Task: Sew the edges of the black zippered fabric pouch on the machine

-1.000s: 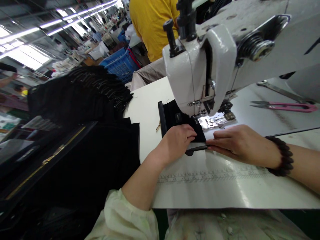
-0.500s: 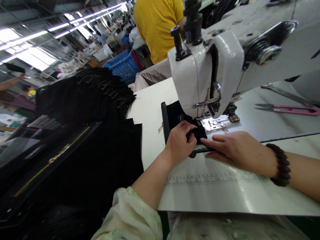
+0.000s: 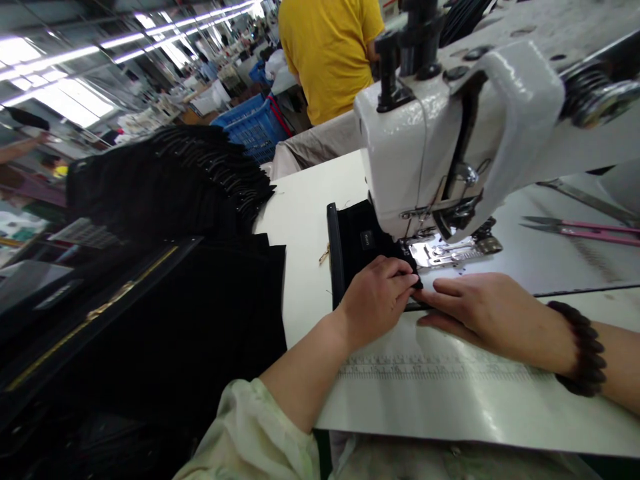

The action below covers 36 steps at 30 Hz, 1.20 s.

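A black fabric piece [image 3: 353, 230] lies on the white table at the sewing machine [image 3: 400, 153], its right edge by the presser foot [image 3: 413, 257]. It has a dark smooth band [image 3: 334, 250] along its left side and a small label [image 3: 367, 240]. My left hand [image 3: 375, 300] lies over its near part, fingers together and pinching the edge. My right hand [image 3: 480, 310], with a dark bead bracelet [image 3: 580, 350] at the wrist, closes its fingertips on the near right corner, touching the left fingertips. The hands hide that corner.
Black fabric pieces [image 3: 235, 293], one with a gold zipper [image 3: 95, 313], are piled at left. Pink-handled thread snips [image 3: 590, 229] lie at right. A printed ruler scale [image 3: 425, 370] runs along the near table. Beyond are a blue crate [image 3: 250, 127] and a person in yellow [image 3: 330, 60].
My left hand's fingers have shifted right along the fabric edge to meet the right fingertips. The label shows more fully. The machine appears farther right as the view shifts.
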Motion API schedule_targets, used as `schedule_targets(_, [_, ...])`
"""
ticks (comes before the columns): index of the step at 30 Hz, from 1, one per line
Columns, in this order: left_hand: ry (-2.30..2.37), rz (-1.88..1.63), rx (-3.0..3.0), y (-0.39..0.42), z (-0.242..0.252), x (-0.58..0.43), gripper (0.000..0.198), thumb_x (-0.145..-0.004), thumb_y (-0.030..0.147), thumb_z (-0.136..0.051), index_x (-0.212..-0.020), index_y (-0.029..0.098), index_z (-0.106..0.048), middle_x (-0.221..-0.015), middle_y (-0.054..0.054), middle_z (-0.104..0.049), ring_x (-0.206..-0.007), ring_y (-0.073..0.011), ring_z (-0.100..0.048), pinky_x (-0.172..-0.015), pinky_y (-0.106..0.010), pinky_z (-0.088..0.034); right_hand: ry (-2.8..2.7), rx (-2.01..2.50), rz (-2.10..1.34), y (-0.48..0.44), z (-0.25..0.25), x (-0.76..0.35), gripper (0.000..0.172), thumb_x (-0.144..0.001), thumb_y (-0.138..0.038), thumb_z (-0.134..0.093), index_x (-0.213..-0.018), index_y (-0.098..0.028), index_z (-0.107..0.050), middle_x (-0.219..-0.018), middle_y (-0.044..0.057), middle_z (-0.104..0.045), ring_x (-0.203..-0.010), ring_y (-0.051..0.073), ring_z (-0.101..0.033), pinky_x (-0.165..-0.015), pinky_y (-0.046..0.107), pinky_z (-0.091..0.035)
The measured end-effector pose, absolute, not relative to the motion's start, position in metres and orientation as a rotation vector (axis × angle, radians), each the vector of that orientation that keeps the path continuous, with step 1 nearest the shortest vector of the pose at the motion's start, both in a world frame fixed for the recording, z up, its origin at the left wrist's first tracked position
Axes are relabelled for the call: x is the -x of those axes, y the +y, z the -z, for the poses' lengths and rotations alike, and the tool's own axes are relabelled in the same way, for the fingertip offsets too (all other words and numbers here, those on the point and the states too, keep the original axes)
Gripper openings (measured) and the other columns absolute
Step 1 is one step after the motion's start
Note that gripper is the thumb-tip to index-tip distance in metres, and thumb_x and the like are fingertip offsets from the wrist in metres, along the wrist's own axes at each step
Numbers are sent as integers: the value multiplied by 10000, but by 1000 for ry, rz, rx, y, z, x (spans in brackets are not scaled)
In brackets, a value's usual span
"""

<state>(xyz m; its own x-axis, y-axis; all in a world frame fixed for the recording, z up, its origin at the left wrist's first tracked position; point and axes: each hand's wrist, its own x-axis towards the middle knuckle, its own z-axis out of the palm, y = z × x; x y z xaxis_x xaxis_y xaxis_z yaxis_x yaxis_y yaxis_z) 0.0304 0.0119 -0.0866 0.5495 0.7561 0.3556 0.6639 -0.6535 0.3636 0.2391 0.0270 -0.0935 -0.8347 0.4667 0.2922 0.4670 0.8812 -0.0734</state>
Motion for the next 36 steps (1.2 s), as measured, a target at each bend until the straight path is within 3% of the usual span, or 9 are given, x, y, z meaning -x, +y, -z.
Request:
schedule_targets(10, [1208,-633,-2704,8,85,-35,225,-963,99,-481,-1028,87,-696,-1105,-101,-742,-960,-178,-668,-860,-328,-585,-2766,729,-1,26,92,-238,549,-1048,-472,-222,-934,-199,-684,-645,10,-591,-465,145,-516,-479,322,-219])
schedule_targets(17, [1188,-515,-2733,8,84,-32,212,-933,80,-532,-1072,98,-691,-1160,-92,-732,-1010,-178,-660,-887,-324,-577,-2782,747,-67,26,91,-238,463,-1041,-438,-319,-921,-193,-693,-658,21,-605,-463,136,-491,-481,321,-202])
schedule_targets(36, [1234,-683,-2604,20,94,-29,197,-945,123,-540,-1059,119,-701,-1071,-95,-686,-987,-180,-634,-884,-308,-564,-2769,912,-80,27,93,-232,449,-1027,-478,-341,-1004,-194,-687,-632,6,-638,-416,148,-504,-459,306,-165])
